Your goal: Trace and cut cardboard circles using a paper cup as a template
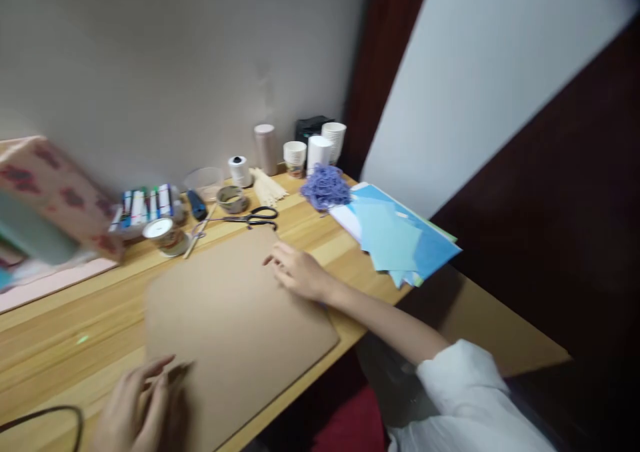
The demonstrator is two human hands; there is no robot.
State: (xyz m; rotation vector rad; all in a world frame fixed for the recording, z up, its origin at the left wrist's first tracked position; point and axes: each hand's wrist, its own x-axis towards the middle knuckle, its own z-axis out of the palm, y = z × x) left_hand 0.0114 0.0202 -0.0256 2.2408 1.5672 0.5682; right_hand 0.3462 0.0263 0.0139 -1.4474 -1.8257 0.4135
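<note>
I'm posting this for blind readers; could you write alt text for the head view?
A person's right hand and blurred left hand are at opposite sides of a flat brown board on a wooden table. Beyond the board are scissors, markers and paper cups; to the right, a purple tangle and blue sheets.

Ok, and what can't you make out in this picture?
All in the head view:
Left hand: cut off by the bottom edge; blur hides whether it grips the cardboard.
Black cable: runs out past the left and bottom edges.
Black object: partly hidden by white paper cups.
Blue papers: lower sheets mostly covered by upper ones.
Printed cup: print too blurred to read.
</note>
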